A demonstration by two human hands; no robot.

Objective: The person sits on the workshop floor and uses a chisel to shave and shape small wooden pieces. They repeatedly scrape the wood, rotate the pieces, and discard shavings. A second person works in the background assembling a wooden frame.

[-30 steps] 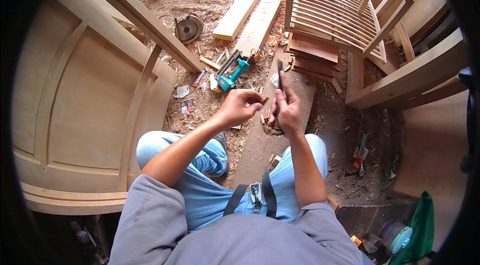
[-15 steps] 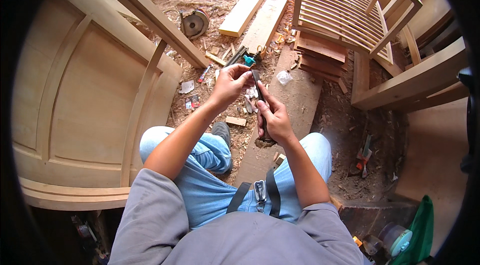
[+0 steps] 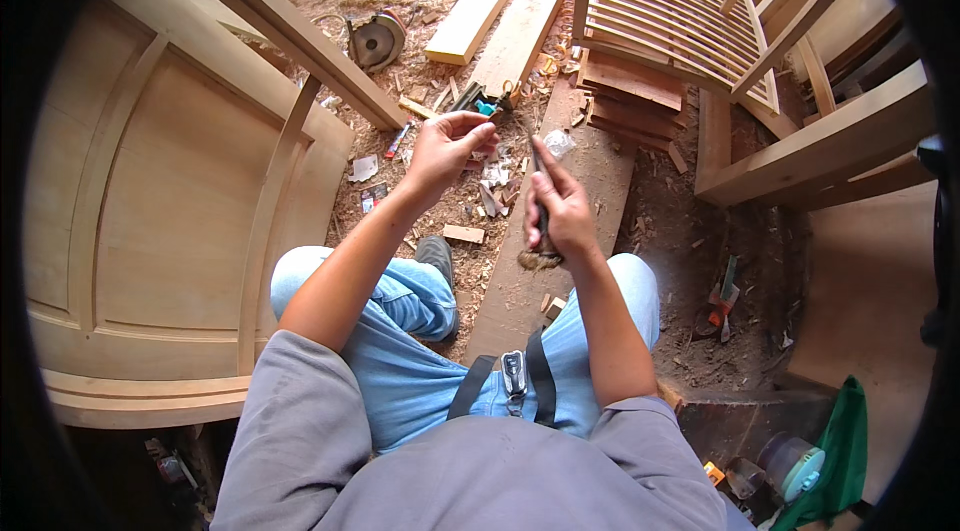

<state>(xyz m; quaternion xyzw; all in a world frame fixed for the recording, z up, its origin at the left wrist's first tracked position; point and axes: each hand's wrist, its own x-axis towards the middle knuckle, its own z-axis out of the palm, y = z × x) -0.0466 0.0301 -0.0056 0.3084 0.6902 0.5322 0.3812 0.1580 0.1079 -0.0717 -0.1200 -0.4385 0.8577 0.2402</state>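
My right hand (image 3: pixel 562 216) is wrapped round a chisel (image 3: pixel 544 221). Its dark narrow blade points away from me, and the frayed, brown butt of its handle sticks out below my fist. My index finger lies along the blade. To the left, apart from the chisel, my left hand (image 3: pixel 450 148) has thumb and forefinger pinched together. Anything between those fingertips is too small to make out. Just beyond the left fingertips is a small teal piece (image 3: pixel 487 108) beside a dark metal tool, partly hidden by my hand.
A panelled wooden door (image 3: pixel 200 201) leans at the left. Beyond it a circular saw (image 3: pixel 377 41) lies on the shavings. Long planks (image 3: pixel 490 1) stretch away ahead. A slatted wooden frame (image 3: pixel 680 11) stands far right above stacked boards (image 3: pixel 632 91). A green cloth (image 3: pixel 838 451) hangs lower right.
My hands have drawn apart: the left has left the chisel's tip and moved slightly left, while the right has shifted a little right with the chisel. The whole view has shifted slightly.
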